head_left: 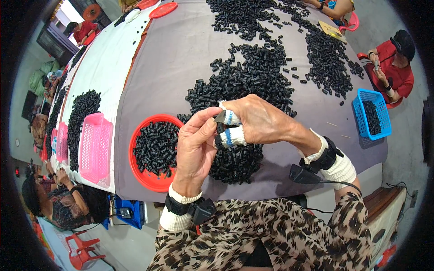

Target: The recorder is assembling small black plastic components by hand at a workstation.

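So both my hands meet over the pile of black parts (235, 160): left hand (195, 149) and right hand (257, 119) pinch one small black piece (220, 118), maybe two; I'd keep fingertips tight, work above the red tray (135, 169)

The left hand (195, 144) and right hand (257, 121) cover most of the small black part (221, 118) pinched between them; its shape is perhaps tubular.

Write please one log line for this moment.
left hand: pinches black piece | right hand: grips same piece, taped fingers | beside: red tray
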`<action>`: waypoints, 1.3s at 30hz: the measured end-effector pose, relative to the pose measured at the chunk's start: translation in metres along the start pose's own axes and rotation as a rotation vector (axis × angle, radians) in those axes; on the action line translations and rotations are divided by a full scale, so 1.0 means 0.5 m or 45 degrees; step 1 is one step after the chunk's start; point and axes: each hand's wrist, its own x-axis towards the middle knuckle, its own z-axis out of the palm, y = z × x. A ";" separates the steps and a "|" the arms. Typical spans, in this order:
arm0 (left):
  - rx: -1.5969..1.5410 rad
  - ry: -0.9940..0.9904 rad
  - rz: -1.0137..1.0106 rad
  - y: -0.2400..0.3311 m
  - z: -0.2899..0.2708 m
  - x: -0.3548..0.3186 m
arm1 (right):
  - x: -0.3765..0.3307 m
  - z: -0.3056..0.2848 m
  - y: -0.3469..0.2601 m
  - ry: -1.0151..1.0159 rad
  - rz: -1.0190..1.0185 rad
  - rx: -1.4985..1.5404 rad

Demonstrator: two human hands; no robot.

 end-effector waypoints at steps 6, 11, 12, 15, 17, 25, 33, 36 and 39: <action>0.020 0.008 -0.026 0.004 0.004 -0.005 | -0.004 0.003 0.005 -0.049 -0.018 -0.016; 0.051 0.017 -0.005 0.002 0.008 -0.006 | -0.007 0.004 0.006 -0.015 -0.064 -0.049; 0.054 0.025 -0.006 0.002 0.008 -0.005 | -0.008 0.003 0.006 -0.019 -0.050 -0.047; 0.063 0.042 -0.015 0.001 0.011 -0.005 | -0.010 0.003 0.007 -0.028 -0.036 0.004; 0.070 0.057 -0.019 0.001 0.010 -0.008 | -0.009 0.006 0.007 -0.031 -0.033 0.013; 0.062 0.058 -0.010 -0.004 0.012 -0.007 | -0.013 0.008 0.015 -0.042 -0.042 0.009; -0.030 0.056 -0.015 -0.003 0.009 -0.005 | -0.011 0.010 0.007 0.060 -0.103 0.064; -0.117 0.021 -0.016 -0.003 0.012 -0.004 | -0.012 0.004 -0.007 0.094 0.030 0.113; -0.187 -0.023 -0.018 -0.007 0.012 -0.004 | -0.012 0.008 0.000 0.128 0.047 0.128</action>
